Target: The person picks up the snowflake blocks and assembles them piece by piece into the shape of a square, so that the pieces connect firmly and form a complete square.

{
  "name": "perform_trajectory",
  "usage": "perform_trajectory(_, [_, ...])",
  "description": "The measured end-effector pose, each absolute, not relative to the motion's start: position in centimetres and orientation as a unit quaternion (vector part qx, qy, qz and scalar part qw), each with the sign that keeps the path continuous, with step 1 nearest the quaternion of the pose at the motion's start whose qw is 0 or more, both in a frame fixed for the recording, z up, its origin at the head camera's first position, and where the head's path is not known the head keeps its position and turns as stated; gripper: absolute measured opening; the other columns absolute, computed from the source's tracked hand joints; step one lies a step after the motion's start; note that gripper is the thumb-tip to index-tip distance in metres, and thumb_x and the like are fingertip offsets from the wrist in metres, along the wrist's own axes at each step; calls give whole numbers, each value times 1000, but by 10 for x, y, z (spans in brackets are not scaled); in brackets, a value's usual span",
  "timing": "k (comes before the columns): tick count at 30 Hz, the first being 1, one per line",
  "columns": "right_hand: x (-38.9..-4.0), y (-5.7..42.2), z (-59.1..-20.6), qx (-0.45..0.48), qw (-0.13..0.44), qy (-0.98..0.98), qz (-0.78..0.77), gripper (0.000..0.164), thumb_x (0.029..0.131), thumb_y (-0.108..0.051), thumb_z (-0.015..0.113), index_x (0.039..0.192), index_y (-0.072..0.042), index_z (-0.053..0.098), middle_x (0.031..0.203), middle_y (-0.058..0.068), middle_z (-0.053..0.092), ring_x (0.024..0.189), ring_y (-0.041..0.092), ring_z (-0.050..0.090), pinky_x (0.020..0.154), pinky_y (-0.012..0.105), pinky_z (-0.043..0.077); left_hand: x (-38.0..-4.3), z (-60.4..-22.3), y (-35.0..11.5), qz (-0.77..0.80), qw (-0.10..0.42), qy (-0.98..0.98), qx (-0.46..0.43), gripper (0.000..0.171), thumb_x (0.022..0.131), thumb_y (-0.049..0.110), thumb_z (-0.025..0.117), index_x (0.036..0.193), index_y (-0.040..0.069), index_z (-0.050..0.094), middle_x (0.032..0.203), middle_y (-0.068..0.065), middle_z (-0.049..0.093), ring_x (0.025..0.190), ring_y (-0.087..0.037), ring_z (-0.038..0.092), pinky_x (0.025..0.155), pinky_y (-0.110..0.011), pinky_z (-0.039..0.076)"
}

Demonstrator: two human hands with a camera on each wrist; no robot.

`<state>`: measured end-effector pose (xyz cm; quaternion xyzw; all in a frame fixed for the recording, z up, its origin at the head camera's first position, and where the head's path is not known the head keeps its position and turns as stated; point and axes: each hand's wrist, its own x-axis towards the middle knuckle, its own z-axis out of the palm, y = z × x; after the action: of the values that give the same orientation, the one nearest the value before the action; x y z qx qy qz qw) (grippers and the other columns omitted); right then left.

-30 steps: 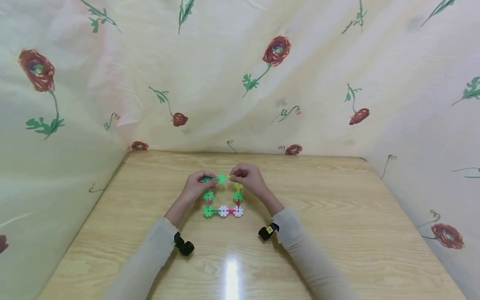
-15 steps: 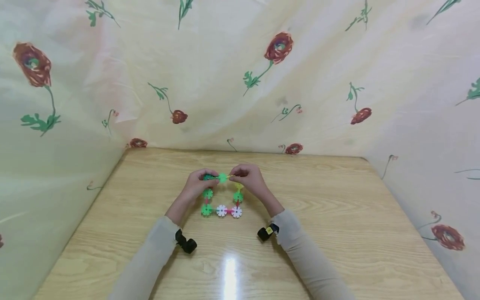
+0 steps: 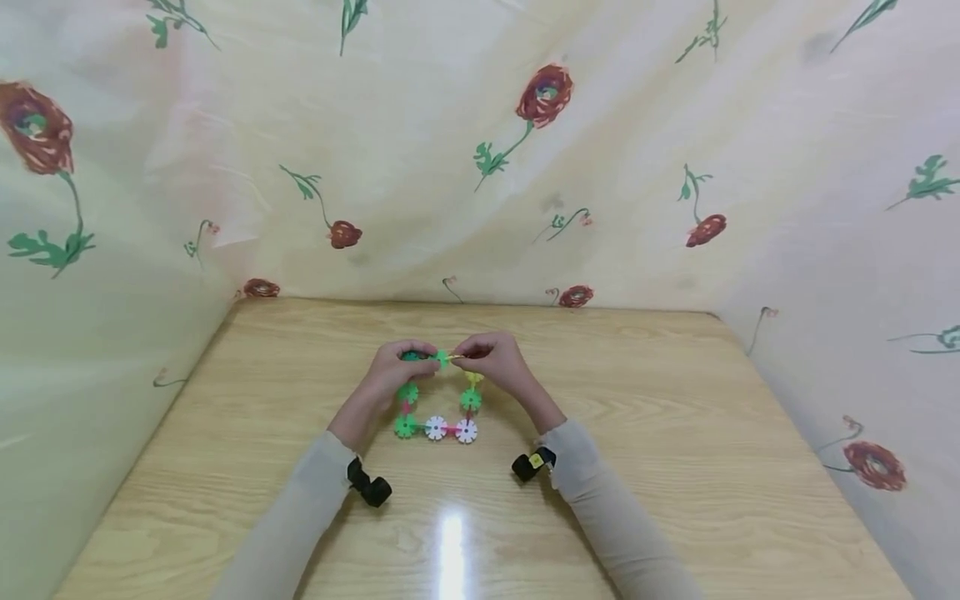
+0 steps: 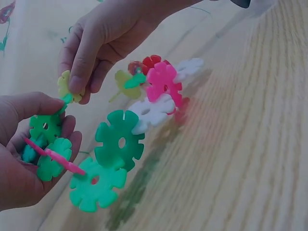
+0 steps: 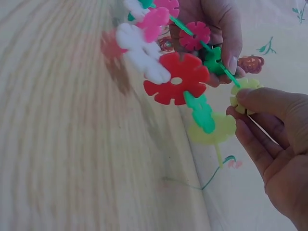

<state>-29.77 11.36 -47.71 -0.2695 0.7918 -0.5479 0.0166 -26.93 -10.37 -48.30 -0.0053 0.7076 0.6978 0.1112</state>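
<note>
A chain of slotted plastic snowflake discs in green, white, pink, red and yellow forms a rough square in the head view, its near side marked by a white disc point(image 3: 436, 428). At the far side my left hand point(image 3: 392, 367) holds green discs, one of them a green disc point(image 4: 45, 126) under the thumb. My right hand point(image 3: 497, 363) pinches a yellow disc point(image 5: 246, 95) between thumb and fingers. A green disc point(image 3: 441, 359) edge-on between the hands meets that yellow disc; whether it is slotted in I cannot tell. Fingers partly hide the held discs.
The chain is above a wooden table point(image 3: 675, 433), and the wrist views show shadows or reflections under it. A flowered cloth point(image 3: 420, 150) rises behind the table and along both sides. Black wrist cameras, such as the left camera point(image 3: 371, 487), sit at the sleeves.
The hands have come slightly closer together. The green disc between them has turned from facing the camera to a narrower angle. The near side of the chain has shifted slightly left in view.
</note>
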Motion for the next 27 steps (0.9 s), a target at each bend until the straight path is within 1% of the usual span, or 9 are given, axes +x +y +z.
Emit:
perform_trajectory(2, [-297, 113, -476, -269, 22, 790, -550, 7, 89, -5, 78, 93, 1, 78, 90, 19, 76, 75, 15, 70, 68, 23, 58, -269, -482, -105, 699, 113, 706, -5, 30, 88, 3, 76, 117, -2, 70, 111, -9, 69, 92, -16, 71, 93, -35, 59])
perform_trajectory(4, [-291, 111, -466, -271, 29, 790, -549, 7, 89, -2, 77, 93, 4, 78, 90, 22, 76, 76, 24, 71, 67, 21, 57, -269, -480, -105, 699, 116, 705, -2, 30, 89, 3, 75, 117, -3, 70, 109, -8, 69, 91, -16, 72, 95, -38, 59])
perform_trajectory(7, [-283, 110, -452, -277, 32, 789, -548, 8, 89, 1, 75, 94, 7, 76, 90, 25, 75, 76, 30, 71, 67, 19, 55, -269, -477, -105, 701, 118, 704, -3, 29, 90, 2, 74, 118, -3, 69, 109, -7, 70, 96, -20, 73, 98, -41, 57])
perform_trajectory(9, [-279, 109, -443, -282, 32, 786, -549, 7, 89, 4, 74, 93, 10, 75, 90, 27, 74, 74, 27, 70, 66, 18, 55, -269, -475, -105, 703, 119, 702, 0, 30, 90, 2, 74, 119, -4, 68, 110, -8, 70, 97, -19, 73, 99, -40, 57])
perform_trajectory(11, [-280, 109, -444, -282, 32, 782, -555, 7, 89, 5, 74, 93, 11, 75, 89, 26, 74, 73, 20, 69, 65, 18, 55, -268, -474, -104, 703, 118, 701, 1, 31, 90, 2, 74, 120, -4, 68, 112, -10, 70, 97, -19, 73, 99, -40, 57])
perform_trajectory(16, [-281, 107, -444, -281, 34, 772, -570, 9, 88, 6, 75, 94, 13, 74, 90, 26, 74, 72, 12, 69, 66, 18, 55, -266, -471, -102, 703, 108, 703, 4, 31, 90, 1, 74, 119, -5, 68, 115, -12, 69, 92, -13, 72, 99, -41, 57])
perform_trajectory(19, [-281, 107, -445, -280, 36, 769, -573, 10, 88, 5, 74, 96, 12, 74, 92, 25, 75, 75, 11, 69, 68, 19, 56, -265, -470, -103, 701, 99, 707, 7, 29, 90, 2, 74, 118, -4, 68, 113, -10, 68, 92, -13, 71, 101, -45, 55])
perform_trajectory(24, [-288, 108, -456, -267, 37, 779, -567, 10, 89, 3, 74, 97, 10, 74, 96, 24, 74, 80, 13, 69, 71, 19, 57, -264, -471, -103, 702, 92, 707, 13, 27, 91, 4, 74, 117, -2, 69, 109, -8, 68, 93, -15, 70, 101, -47, 55])
perform_trajectory(27, [-296, 109, -468, -268, 40, 787, -554, 13, 90, 0, 75, 100, 8, 75, 101, 24, 74, 87, 19, 71, 77, 24, 59, -264, -473, -103, 704, 92, 704, 14, 28, 91, 4, 74, 117, -2, 69, 110, -8, 68, 97, -19, 71, 102, -48, 54])
